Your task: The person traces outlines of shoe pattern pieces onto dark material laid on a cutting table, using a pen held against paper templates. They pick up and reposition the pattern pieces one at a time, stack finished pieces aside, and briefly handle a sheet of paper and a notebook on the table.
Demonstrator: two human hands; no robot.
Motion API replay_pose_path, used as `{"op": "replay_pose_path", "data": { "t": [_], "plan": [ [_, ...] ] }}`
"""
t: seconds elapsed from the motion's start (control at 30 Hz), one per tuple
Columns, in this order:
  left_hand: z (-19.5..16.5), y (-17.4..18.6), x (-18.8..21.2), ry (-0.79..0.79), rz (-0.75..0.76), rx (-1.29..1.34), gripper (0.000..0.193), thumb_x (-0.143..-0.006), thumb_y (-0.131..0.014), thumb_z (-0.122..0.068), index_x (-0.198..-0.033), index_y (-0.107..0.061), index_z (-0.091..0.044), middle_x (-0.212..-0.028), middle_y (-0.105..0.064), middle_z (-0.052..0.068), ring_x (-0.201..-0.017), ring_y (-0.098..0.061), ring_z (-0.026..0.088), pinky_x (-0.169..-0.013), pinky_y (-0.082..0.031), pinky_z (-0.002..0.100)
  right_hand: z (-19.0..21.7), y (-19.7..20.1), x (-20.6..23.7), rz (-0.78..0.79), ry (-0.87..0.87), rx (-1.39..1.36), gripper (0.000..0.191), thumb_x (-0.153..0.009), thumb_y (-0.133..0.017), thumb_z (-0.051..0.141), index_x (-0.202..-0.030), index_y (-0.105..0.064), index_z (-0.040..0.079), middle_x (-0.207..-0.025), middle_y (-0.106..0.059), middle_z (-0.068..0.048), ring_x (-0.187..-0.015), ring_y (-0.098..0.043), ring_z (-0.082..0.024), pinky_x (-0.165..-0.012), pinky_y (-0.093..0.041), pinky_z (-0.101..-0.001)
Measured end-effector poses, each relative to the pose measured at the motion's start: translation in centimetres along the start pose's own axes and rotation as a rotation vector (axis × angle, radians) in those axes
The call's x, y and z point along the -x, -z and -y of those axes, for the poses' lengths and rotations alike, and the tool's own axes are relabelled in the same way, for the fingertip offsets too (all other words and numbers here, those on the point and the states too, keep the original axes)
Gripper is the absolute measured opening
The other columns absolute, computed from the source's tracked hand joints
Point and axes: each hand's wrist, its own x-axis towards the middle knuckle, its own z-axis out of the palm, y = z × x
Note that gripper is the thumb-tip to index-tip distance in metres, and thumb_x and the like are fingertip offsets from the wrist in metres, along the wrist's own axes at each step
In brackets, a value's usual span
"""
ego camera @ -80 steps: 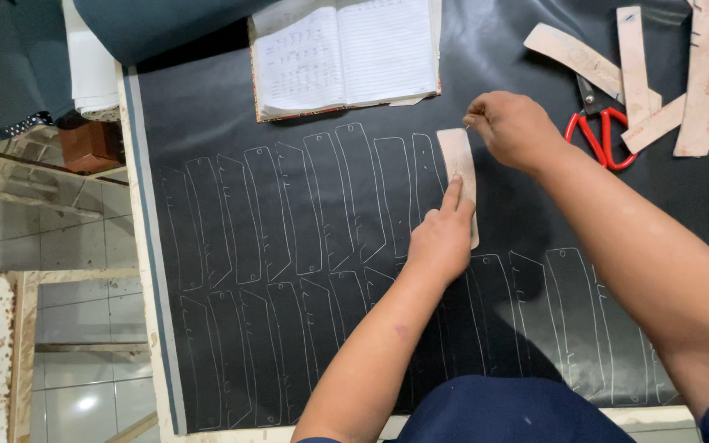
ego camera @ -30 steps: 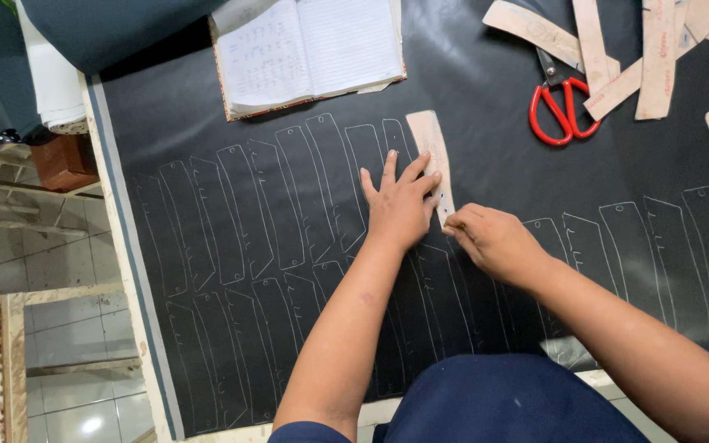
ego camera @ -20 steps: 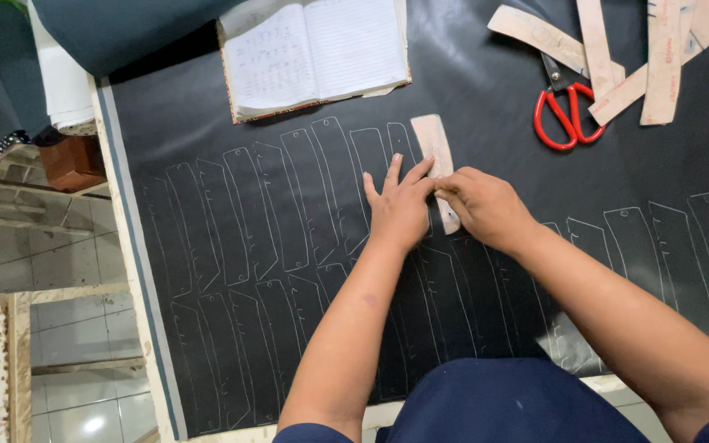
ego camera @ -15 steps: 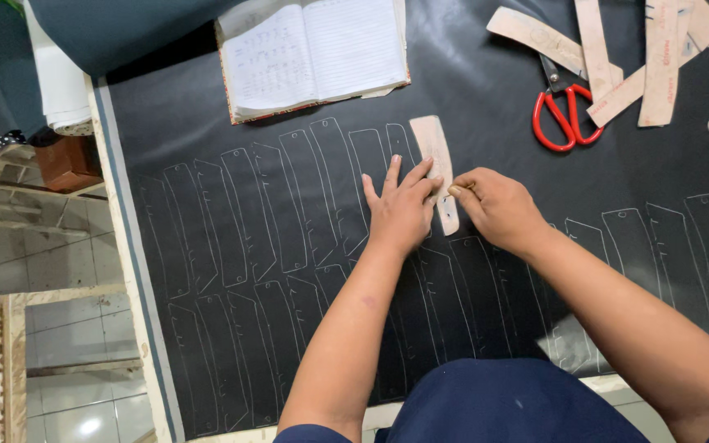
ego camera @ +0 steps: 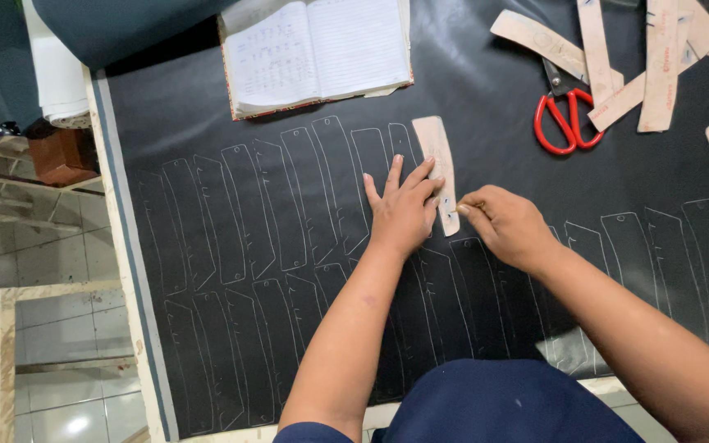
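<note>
A narrow tan cardboard template (ego camera: 436, 152) lies on a black sheet (ego camera: 494, 115) that is covered with rows of white traced outlines. My left hand (ego camera: 402, 209) lies flat with fingers spread, pressing the template's lower half down. My right hand (ego camera: 506, 226) is curled at the template's bottom right edge, pinching what seems to be a small marking tool against the sheet; the tool itself is too small to make out.
An open lined notebook (ego camera: 322, 53) lies at the top. Red-handled scissors (ego camera: 564, 115) and several loose tan templates (ego camera: 658, 57) lie at the top right. The table's pale left edge (ego camera: 116, 246) drops to a tiled floor.
My right hand came from the template's top down to its lower right edge. My left hand stayed pressing the template. The view shifted slightly.
</note>
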Motion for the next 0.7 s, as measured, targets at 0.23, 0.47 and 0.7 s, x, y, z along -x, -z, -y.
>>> {"op": "replay_pose_path", "data": {
  "t": [0.23,0.47,0.7],
  "plan": [
    [0.4,-0.7,0.1,-0.005,-0.031,0.03,0.029,-0.091,-0.065,-0.024,-0.119,-0.073,-0.027,-0.153,-0.05,-0.009,-0.152,-0.03,0.034,-0.117,-0.002,0.076,0.7,-0.4,0.7,0.012,0.027,0.0,0.013,-0.095,-0.069,0.016,-0.1,-0.071,0.004,-0.094,-0.07,-0.01,-0.082,-0.069,-0.028,-0.072,-0.054,-0.0362],
    [-1.1,-0.1,0.1,0.032,-0.045,0.027,0.039,-0.084,-0.074,-0.038,-0.118,-0.071,-0.019,-0.152,-0.049,-0.004,-0.153,-0.025,0.037,-0.116,0.001,0.077,-0.6,-0.4,1.4,-0.076,-0.153,-0.151,0.014,-0.101,-0.061,0.013,-0.098,-0.069,0.002,-0.09,-0.069,-0.011,-0.078,-0.068,-0.022,-0.072,-0.054,-0.0347],
    [-2.2,-0.3,0.3,0.081,-0.187,0.051,0.061,-0.077,-0.08,-0.032,-0.13,-0.059,-0.01,-0.151,-0.044,0.016,-0.149,-0.027,0.041,-0.115,-0.008,0.073,-3.9,-0.3,1.3,-0.099,-0.523,-0.329,0.026,-0.1,-0.053,0.015,-0.121,-0.067,0.006,-0.1,-0.073,-0.006,-0.078,-0.07,-0.019,-0.076,-0.056,-0.0323]
  ]
}}
